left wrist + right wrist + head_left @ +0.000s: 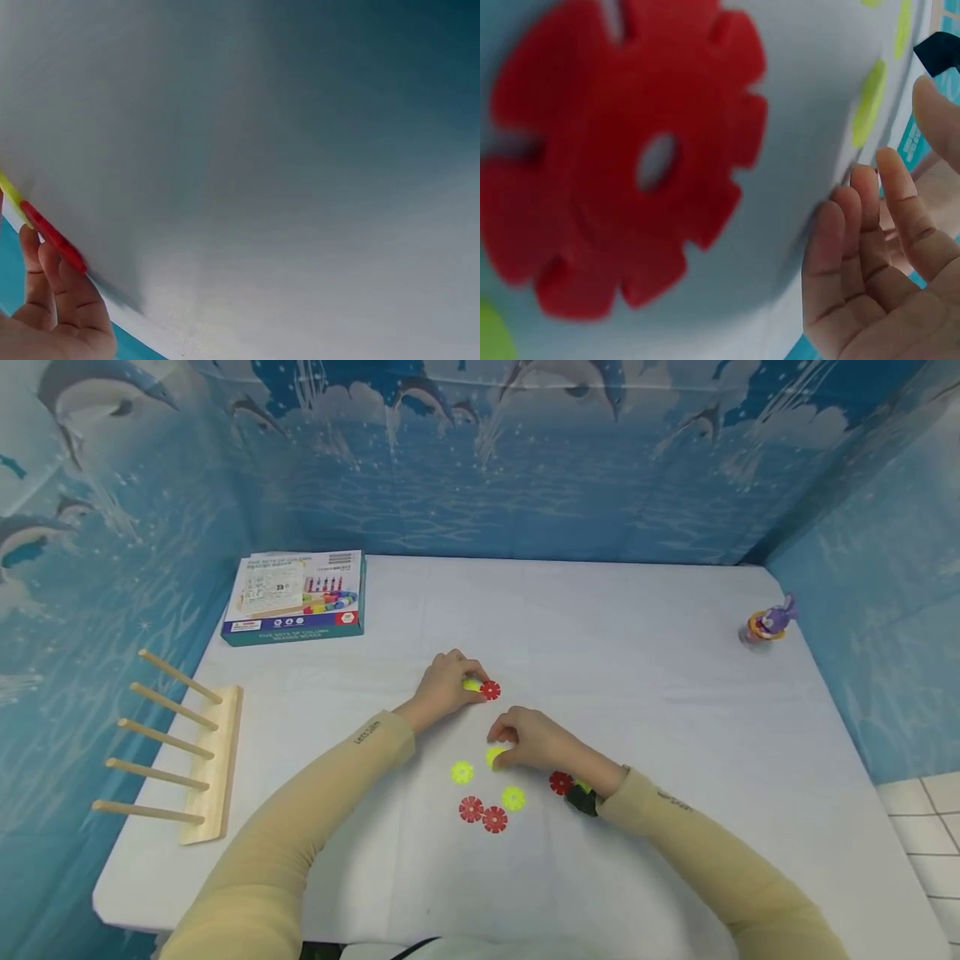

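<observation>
My left hand (447,685) pinches a yellow notched plastic disc (472,685) and a red notched disc (490,691), slotted together; the left wrist view shows the red disc (54,236) edge-on at the fingertips. The right hand (532,739) is over another yellow disc (494,757), thumb and fingers apart around it. Seen from the right wrist, this hand (885,255) has nothing gripped between thumb and fingers. Loose yellow discs (462,772) and red discs (471,809) lie on the table nearer the body. One red disc (561,782) sits beside the right wrist.
A wooden stand with upright pegs (213,760) lies at the left of the white table (600,635). Behind it is a picture-covered game box (296,597). A small purple-topped figure (772,618) stands at the far right. Dolphin-print curtains (480,485) enclose the table.
</observation>
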Motion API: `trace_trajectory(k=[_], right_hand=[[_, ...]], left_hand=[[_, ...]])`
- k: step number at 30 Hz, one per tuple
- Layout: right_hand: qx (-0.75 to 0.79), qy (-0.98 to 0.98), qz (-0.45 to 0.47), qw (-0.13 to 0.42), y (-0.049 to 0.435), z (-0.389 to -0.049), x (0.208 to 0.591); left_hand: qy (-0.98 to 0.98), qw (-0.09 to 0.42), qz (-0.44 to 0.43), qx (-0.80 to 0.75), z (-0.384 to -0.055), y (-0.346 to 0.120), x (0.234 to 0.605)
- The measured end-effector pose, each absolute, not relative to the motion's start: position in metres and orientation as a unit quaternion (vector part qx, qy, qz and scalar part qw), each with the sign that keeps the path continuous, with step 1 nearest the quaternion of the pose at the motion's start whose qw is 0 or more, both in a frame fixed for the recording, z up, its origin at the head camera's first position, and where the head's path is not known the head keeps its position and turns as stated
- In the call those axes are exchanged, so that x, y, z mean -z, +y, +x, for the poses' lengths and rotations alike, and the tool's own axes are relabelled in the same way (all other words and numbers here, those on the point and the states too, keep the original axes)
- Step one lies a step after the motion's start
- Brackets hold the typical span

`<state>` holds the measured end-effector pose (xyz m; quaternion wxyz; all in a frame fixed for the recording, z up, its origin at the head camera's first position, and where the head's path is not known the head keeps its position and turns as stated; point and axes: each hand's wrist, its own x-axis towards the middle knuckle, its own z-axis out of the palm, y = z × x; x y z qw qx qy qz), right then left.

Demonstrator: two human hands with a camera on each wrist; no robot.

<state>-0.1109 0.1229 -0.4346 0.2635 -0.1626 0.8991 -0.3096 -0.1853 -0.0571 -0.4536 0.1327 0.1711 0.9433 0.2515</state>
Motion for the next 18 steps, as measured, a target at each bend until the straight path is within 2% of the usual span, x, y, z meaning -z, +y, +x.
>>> trace_trajectory(k=[7,18], right_hand=[[0.287,0.907,-0.182,0.249,0.1202,-0.1073,0.4394],[0.272,0.906,-0.184,0.266,0.1148,-0.1029,0.4369]], left_hand=[[0.942,0.132,0.174,-0.253,-0.1843,-0.0567,0.4522],[0.941,0.128,0.175,-0.258,-0.1819,-0.0569,0.4515]])
